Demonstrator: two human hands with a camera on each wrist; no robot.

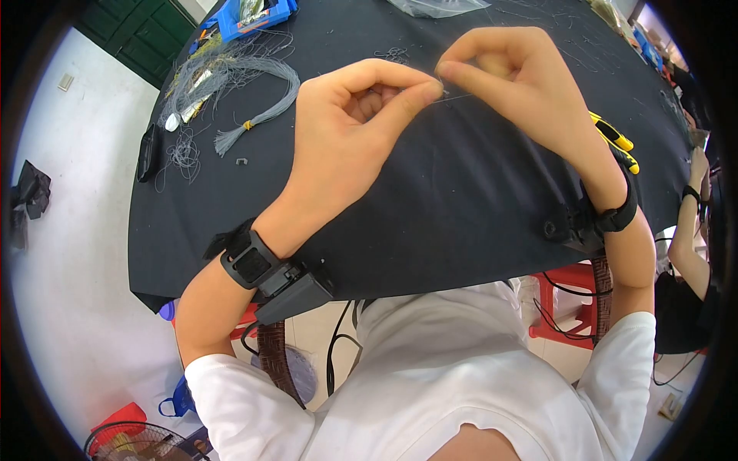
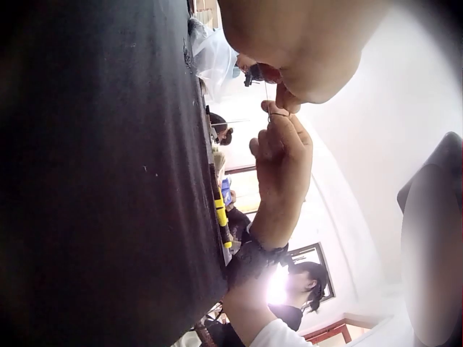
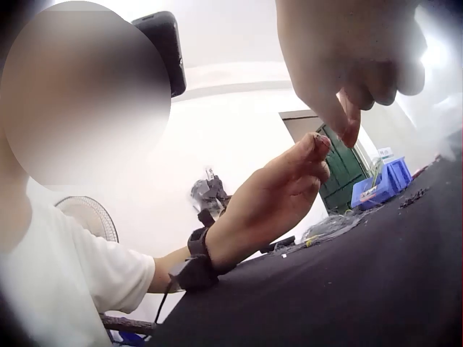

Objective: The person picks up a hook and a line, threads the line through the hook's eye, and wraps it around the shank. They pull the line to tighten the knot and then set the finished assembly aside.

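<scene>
Over the far part of the black-covered table, my left hand (image 1: 338, 131) pinches a tiny piece and a thin clear line (image 1: 461, 97) between thumb and index finger. My right hand (image 1: 515, 84) is close beside it, thumb and index fingertip pressed together on the line. In the left wrist view a short stretch of the line (image 2: 266, 92) shows between the two hands, with a small loop by the right fingertips. Fingers hide most of the tiny piece. A bundle of clear line (image 1: 284, 92), bound with a yellow tie, lies left of my left hand.
A blue tray (image 1: 250, 21) stands at the back left, near tangled line (image 1: 184, 154). Yellow-and-black tool handles (image 1: 615, 138) lie beside my right forearm. A clear plastic bag (image 1: 438, 6) is at the far edge. Another person's arm (image 1: 692, 207) shows at the right.
</scene>
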